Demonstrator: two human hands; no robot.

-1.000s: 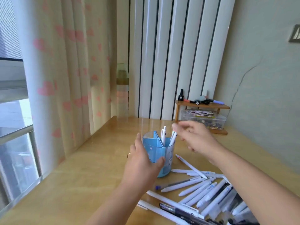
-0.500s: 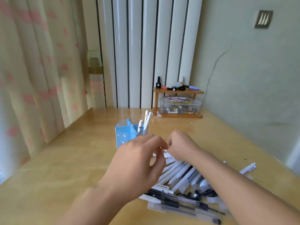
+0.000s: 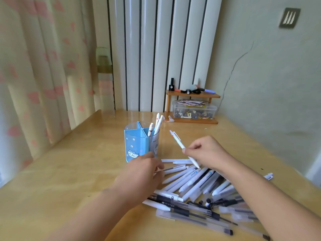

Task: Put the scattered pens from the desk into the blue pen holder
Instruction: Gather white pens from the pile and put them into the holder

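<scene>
The blue pen holder (image 3: 137, 145) stands on the wooden desk (image 3: 69, 180) with three white pens (image 3: 154, 127) upright in its right compartment. My right hand (image 3: 208, 152) pinches a white pen (image 3: 178, 142) and holds it tilted, tip end low, just right of the holder. My left hand (image 3: 142, 173) sits in front of the holder with fingers curled over a thin pen (image 3: 166, 169) at the edge of the pile. Several white and black pens (image 3: 196, 185) lie scattered on the desk between my forearms.
A small wooden shelf (image 3: 192, 96) with a clear plastic box (image 3: 194, 110) under it stands at the back of the desk against the wall. A curtain (image 3: 43, 75) hangs along the left edge. One stray pen (image 3: 268, 176) lies far right.
My right hand has lifted a white pen out of the pile. My left hand has come off the holder and down to the pile's left edge. The view has swung right.
</scene>
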